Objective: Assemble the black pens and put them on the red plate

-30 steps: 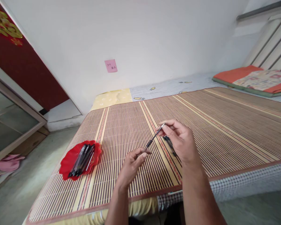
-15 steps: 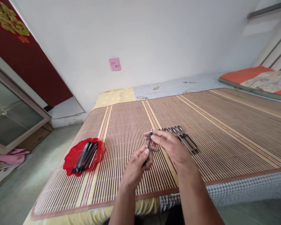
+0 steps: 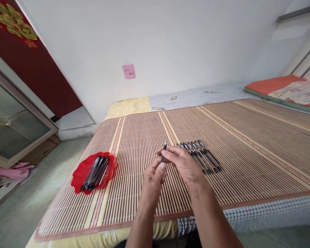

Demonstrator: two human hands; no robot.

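A bed dressed in printed cloth carries everything. Over it lies a flat sleeping mat of thin, ribbed slats with a bound edge. At the dial's centre, the left hand and right hand come together. At 9 o'clock sits a shallow, glossy red dish with a scalloped rim, probably plastic, holding a slanted bundle of pens. At 3 o'clock, partly hidden by the right hand, a row of pens lies side by side, slim and straight with dark ends.

The work looks midway: one group laid out, another in the dish, one pen being handled; which group is finished, I cannot tell. That pen is above the mat, its bare silvery cone toward 12 o'clock. The left fingers close around its lower part; the right fingers pinch it below the tip.
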